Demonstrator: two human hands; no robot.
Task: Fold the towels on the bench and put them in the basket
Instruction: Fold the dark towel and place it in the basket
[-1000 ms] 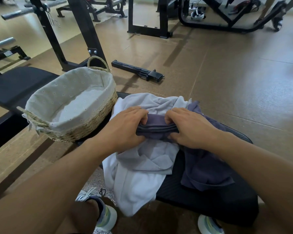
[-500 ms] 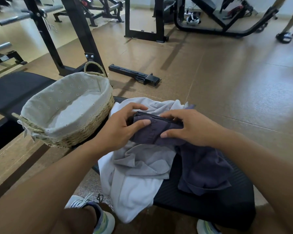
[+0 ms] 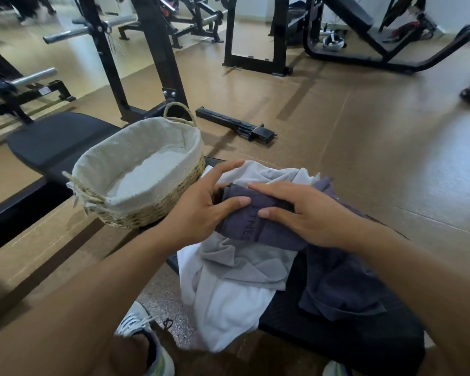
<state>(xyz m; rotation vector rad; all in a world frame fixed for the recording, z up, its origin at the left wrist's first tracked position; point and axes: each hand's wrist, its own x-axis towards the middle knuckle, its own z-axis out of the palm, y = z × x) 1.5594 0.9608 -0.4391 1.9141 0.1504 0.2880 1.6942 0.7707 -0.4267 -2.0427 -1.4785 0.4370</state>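
A folded dark purple towel (image 3: pixel 251 226) is held over the pile on the black bench (image 3: pixel 345 340). My left hand (image 3: pixel 201 210) grips its left end, thumb on top. My right hand (image 3: pixel 307 213) lies flat across its right part, fingers spread over the fold. Under it lie a crumpled light grey towel (image 3: pixel 244 263), a white towel (image 3: pixel 225 313) hanging over the bench's near edge, and another dark purple towel (image 3: pixel 342 286). To the left stands an empty wicker basket (image 3: pixel 152 210) with a pale cloth lining.
A black weight rack upright (image 3: pixel 158 58) rises just behind the basket. A loose black metal bar (image 3: pixel 236 128) lies on the brown floor beyond. A second black bench pad (image 3: pixel 57 137) sits at left. My sneakers (image 3: pixel 147 346) are below the bench edge.
The purple towel has been folded into a compact bundle and lifted slightly toward the basket side. My view has tilted up, showing more of the gym floor.
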